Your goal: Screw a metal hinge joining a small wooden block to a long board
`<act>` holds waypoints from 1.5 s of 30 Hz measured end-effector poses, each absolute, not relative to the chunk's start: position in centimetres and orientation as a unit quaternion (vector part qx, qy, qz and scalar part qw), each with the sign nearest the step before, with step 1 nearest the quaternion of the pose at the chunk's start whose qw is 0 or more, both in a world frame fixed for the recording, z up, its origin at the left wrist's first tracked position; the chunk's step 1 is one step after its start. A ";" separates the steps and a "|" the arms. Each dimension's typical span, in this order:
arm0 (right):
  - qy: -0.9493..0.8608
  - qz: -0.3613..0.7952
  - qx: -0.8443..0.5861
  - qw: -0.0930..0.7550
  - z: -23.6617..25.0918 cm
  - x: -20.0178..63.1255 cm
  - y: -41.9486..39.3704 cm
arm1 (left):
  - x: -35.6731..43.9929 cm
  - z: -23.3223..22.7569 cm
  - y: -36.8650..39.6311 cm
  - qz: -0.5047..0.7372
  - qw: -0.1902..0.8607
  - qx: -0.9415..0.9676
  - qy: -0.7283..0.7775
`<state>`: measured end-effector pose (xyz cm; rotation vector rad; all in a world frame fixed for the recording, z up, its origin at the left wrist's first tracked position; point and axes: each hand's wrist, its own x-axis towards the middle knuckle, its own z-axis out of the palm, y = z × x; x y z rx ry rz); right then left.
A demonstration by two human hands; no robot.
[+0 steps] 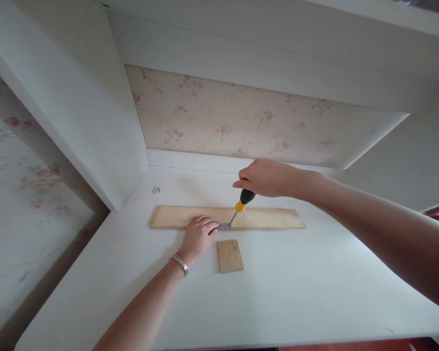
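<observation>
A long pale wooden board (267, 217) lies flat on the white desk. On its near edge, around the middle, sits a small metal hinge (225, 226). My right hand (261, 178) is closed round the black and yellow handle of a screwdriver (240, 206), which slants down with its tip at the hinge's right part. My left hand (201, 231) has its fingers together and bent over the board, with the fingertips at the hinge's left end. Whatever lies under those fingers is hidden. A small wooden piece (230, 256) with two holes lies just in front of the board.
Several small screws (156, 190) lie behind the board's left end. A white side panel (84, 97) rises at the left, and a white shelf (259, 58) overhangs the desk (296, 292). Floral wallpaper (223, 117) covers the back wall.
</observation>
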<state>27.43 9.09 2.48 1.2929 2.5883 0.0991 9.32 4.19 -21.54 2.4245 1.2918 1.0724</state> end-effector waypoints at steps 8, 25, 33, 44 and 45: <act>0.916 -0.047 0.387 0.094 3.1 27.7 9.1 | 9.4 -21.3 4.1 0.362 0.098 0.820 0.432; 0.914 0.063 0.373 0.144 3.0 27.3 9.2 | 9.4 -21.6 4.1 0.360 0.089 0.819 0.438; 0.906 0.079 0.387 0.154 3.2 26.8 8.8 | 9.4 -21.5 4.1 0.365 0.093 0.819 0.434; 0.899 0.088 0.403 0.144 2.8 27.1 8.7 | 9.4 -21.3 4.1 0.365 0.092 0.818 0.435; 0.898 0.084 0.408 0.141 2.6 27.2 8.8 | 9.4 -21.3 4.1 0.365 0.091 0.818 0.435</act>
